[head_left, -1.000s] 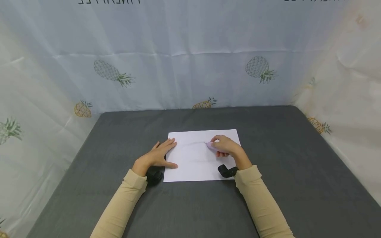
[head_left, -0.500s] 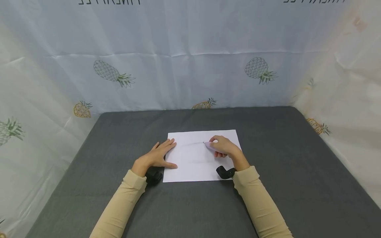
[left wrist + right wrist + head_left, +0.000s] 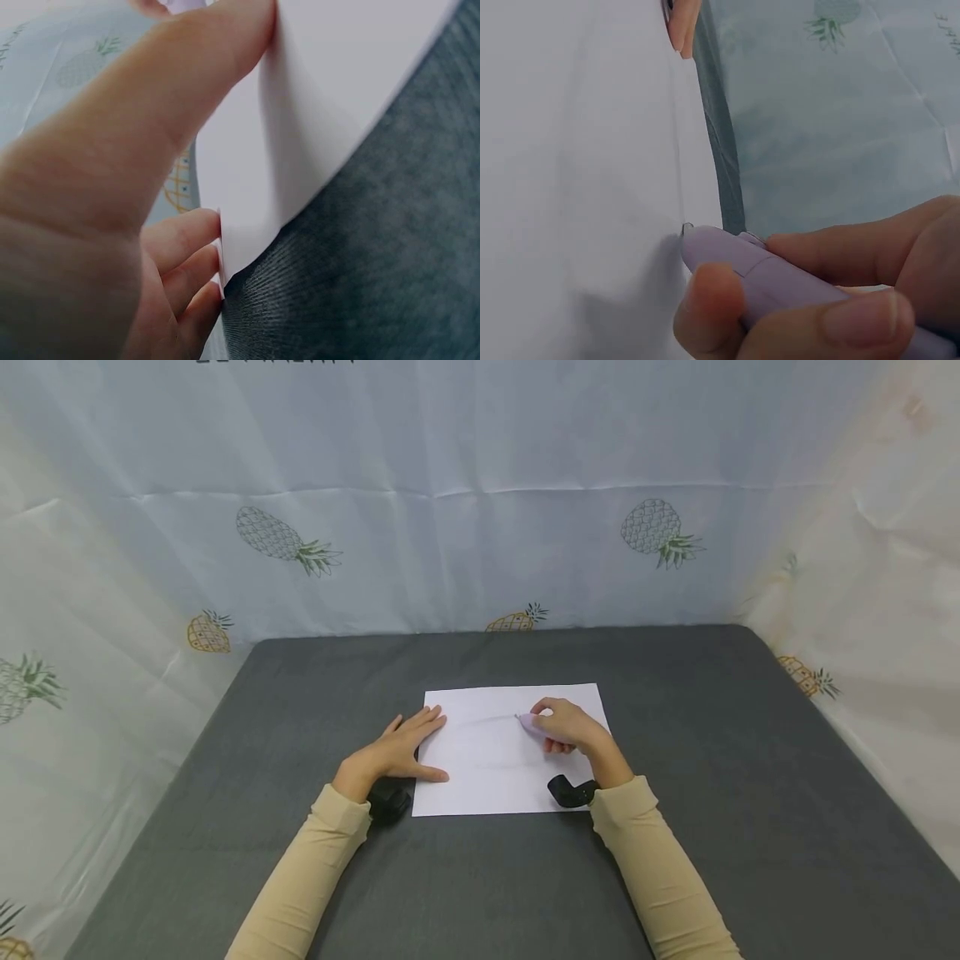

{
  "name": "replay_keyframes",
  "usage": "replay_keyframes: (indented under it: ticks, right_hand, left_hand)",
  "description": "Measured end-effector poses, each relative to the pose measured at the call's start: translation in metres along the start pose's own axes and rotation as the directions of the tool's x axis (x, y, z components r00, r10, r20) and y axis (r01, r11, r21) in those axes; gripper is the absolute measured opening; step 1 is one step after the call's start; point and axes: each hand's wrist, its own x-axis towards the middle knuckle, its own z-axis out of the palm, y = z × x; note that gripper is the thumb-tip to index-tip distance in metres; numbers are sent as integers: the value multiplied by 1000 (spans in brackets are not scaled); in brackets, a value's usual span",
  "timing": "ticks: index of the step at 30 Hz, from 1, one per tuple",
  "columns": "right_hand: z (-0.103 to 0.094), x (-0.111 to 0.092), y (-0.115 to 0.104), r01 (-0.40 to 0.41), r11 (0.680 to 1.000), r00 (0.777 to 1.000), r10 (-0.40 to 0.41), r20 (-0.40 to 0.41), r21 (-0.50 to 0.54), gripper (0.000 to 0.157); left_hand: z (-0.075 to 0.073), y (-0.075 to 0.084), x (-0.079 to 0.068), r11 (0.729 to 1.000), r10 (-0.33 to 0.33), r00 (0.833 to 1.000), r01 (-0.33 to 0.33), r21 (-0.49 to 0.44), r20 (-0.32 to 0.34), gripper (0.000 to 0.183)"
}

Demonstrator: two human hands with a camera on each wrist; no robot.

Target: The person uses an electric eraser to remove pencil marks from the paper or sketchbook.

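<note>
A white sheet of paper (image 3: 480,785) lies on the dark grey tabletop. My left hand (image 3: 401,750) rests flat over its left edge, fingers spread and thumb apart. Thumb and fingers press the paper (image 3: 247,172) in the left wrist view. On the right side of the sheet, my right hand (image 3: 568,727) pinches a lavender utility knife (image 3: 531,724), whose small metal tip points left. The right wrist view has that tip right at the paper, at the end of a faint line running toward the left hand. A slider button shows on the knife's body (image 3: 780,283).
Both wrists carry black cameras (image 3: 572,792); the right one hangs over the sheet's lower right. A pineapple-print curtain (image 3: 442,543) stands along the back edge of the grey table (image 3: 480,893), with pale sheeting at both sides.
</note>
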Motion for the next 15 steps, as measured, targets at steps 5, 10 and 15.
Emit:
replay_keyframes:
  ticks: [5, 10, 15]
  right_hand:
    - [3, 1, -2, 1, 1000, 1000, -1, -16, 9, 34]
    - [1, -1, -1, -14, 1000, 1000, 14, 0, 1, 34]
    - [-4, -5, 0, -23, 1000, 999, 23, 29, -17, 33]
  left_hand:
    - [0, 0, 0, 1000, -7, 1000, 7, -3, 4, 99]
    - [0, 0, 0, 1000, -9, 1000, 9, -1, 8, 99]
    - [0, 0, -1, 1000, -7, 1000, 7, -6, 10, 99]
